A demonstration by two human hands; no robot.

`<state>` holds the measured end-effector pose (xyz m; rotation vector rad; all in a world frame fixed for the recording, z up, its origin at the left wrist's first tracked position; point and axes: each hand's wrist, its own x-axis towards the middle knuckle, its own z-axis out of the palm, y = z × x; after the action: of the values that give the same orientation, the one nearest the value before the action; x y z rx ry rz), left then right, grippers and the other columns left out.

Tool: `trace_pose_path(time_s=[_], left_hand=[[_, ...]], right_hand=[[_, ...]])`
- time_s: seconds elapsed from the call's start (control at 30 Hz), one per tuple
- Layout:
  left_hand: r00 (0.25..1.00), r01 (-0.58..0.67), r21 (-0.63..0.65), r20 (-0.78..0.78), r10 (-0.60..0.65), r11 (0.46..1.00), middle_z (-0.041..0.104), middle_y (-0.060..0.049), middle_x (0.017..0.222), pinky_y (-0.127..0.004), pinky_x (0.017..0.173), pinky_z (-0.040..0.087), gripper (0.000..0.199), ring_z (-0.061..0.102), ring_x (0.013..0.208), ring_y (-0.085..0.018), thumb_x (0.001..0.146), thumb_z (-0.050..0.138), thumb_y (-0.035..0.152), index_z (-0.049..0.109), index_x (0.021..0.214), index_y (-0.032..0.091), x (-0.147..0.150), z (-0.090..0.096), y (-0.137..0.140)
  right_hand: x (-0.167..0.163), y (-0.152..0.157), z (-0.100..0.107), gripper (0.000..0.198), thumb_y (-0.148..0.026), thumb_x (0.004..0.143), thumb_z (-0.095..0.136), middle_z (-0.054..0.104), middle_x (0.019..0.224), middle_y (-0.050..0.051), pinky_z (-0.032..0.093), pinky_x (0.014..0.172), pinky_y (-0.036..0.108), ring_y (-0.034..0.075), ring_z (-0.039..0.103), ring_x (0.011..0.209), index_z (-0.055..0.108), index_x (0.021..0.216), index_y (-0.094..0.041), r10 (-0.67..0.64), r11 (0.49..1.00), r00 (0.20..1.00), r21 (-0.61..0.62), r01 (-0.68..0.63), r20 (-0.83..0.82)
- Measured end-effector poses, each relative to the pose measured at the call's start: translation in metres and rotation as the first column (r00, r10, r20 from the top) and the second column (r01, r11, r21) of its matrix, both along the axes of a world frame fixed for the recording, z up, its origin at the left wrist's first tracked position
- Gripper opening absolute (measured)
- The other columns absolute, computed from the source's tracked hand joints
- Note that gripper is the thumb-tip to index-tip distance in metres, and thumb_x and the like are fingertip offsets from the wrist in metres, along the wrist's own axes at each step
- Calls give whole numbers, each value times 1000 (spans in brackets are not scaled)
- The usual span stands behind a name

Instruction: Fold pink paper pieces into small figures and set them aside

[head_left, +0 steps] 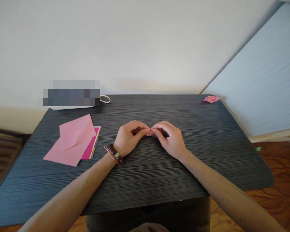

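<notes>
Both hands meet over the middle of the dark table (149,180). A small piece of pink folded paper (148,133) is pinched between them, mostly covered by the fingertips. My left hand (128,138), with a beaded bracelet (115,154) at its wrist, grips the paper from the left between thumb and forefinger. From the right, my right hand (172,138) pinches it the same way, its fingertips touching or nearly touching those of the left. The shape of the paper's folds is too small to make out.
Pink paper sheets (71,148) overlap at the left, partly covering magenta and other coloured sheets (89,152). Behind them stands a blurred-out object (72,97) with a white loop (105,99). A folded pink paper piece (212,99) lies by the far right corner.
</notes>
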<state>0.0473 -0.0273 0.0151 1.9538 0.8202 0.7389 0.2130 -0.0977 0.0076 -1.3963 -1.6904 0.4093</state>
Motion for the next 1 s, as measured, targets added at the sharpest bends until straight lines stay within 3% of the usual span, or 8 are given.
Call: trace_pose_path(time_s=[0.23,0.47,0.6,0.8,1.0], left_hand=[[998,-36,-102,53,42,994,69,-5,86,-25,61,45,23,61,78,-16,83,57,38,67,84,17,1,-4,-4],[999,-43,29,-19,43,999,70,-3,83,-22,56,43,19,61,73,-14,82,58,35,69,85,20,-1,-5,-3],[999,-8,41,-34,10,999,68,-3,84,-21,56,42,16,60,76,-14,82,57,31,67,82,18,-1,-1,-4],[1000,11,-111,15,-10,994,67,-5,83,-21,54,42,18,59,75,-15,82,57,32,65,82,16,-3,0,-3],[994,35,-307,114,0,951,66,-6,80,-22,51,42,23,57,68,-14,80,61,37,65,86,15,-4,-1,1]], right_hand=[[-2,-2,0,13,-26,90,48,65,81,1,45,72,29,13,58,74,60,88,-22,-35,999,999,14,35,-5],[-2,-3,-2,12,-26,89,48,64,78,1,45,75,31,14,57,73,58,87,-21,-18,1000,997,4,17,73],[-2,-3,-3,11,-24,89,47,62,79,2,44,73,30,14,56,72,57,87,-21,7,1000,995,27,-10,104],[-4,-4,1,12,-22,90,45,62,79,1,45,71,28,13,57,70,56,87,-21,11,1000,999,22,-12,41],[-5,-5,2,13,-25,90,45,63,79,1,45,68,28,13,56,69,56,85,-21,-64,996,998,67,65,-23]])
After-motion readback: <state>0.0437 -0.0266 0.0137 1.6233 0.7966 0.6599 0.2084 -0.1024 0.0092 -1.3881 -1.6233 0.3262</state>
